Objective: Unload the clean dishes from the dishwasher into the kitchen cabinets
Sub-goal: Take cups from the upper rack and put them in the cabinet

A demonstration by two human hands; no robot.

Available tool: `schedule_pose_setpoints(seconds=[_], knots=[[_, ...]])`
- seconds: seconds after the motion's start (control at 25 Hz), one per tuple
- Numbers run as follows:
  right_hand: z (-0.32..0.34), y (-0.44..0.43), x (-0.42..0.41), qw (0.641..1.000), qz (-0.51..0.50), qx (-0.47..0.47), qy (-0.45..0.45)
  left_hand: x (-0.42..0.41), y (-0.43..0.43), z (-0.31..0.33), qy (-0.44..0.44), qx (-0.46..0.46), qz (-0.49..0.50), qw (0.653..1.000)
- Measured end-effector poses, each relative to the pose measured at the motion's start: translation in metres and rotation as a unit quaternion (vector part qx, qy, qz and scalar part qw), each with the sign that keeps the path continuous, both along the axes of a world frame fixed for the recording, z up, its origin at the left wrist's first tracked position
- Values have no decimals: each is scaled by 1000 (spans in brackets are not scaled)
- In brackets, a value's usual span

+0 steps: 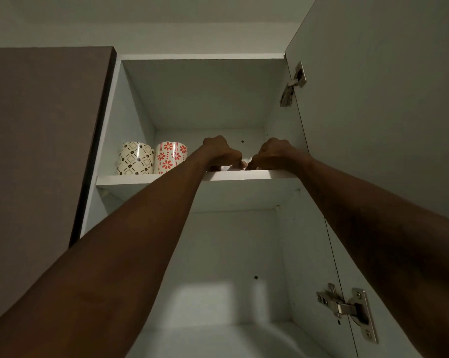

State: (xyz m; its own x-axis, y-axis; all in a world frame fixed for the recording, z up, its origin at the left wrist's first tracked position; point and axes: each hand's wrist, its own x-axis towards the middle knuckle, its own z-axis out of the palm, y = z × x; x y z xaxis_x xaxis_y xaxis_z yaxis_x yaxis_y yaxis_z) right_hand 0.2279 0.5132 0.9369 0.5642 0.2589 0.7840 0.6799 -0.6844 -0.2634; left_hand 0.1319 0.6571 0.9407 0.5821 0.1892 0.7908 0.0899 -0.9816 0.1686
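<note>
Both my arms reach up into an open white wall cabinet. On the upper shelf (151, 179) my left hand (222, 152) and my right hand (272, 153) curl side by side around a white dish (247, 160), of which only a sliver shows between my fingers. Its shape is hidden behind the shelf's front edge and my hands. To the left on the same shelf stand a cream mug with a brown diamond pattern (135, 158) and a white mug with red flowers (169, 156), touching each other.
The cabinet door (386, 99) stands open at the right, with two metal hinges (293, 83) (347, 310). A dark brown closed door (42, 140) is on the left. The lower compartment (231, 254) below the shelf shows only white walls.
</note>
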Motion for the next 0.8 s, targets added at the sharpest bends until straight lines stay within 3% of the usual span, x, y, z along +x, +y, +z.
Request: schedule_pose_setpoints(seconds=[0.2, 0.36, 0.56, 0.8], knots=[[11, 5, 13, 996, -66, -64, 14, 20, 0, 3, 5, 79, 65, 995], [19, 12, 21, 987, -95, -130, 11, 21, 3, 4, 18, 114, 46, 992], [19, 11, 26, 985, -116, -128, -10, 14, 0, 1, 70, 139, 24, 987], [18, 13, 29, 982, -106, -129, -88, 17, 1, 0, 44, 154, 18, 987]])
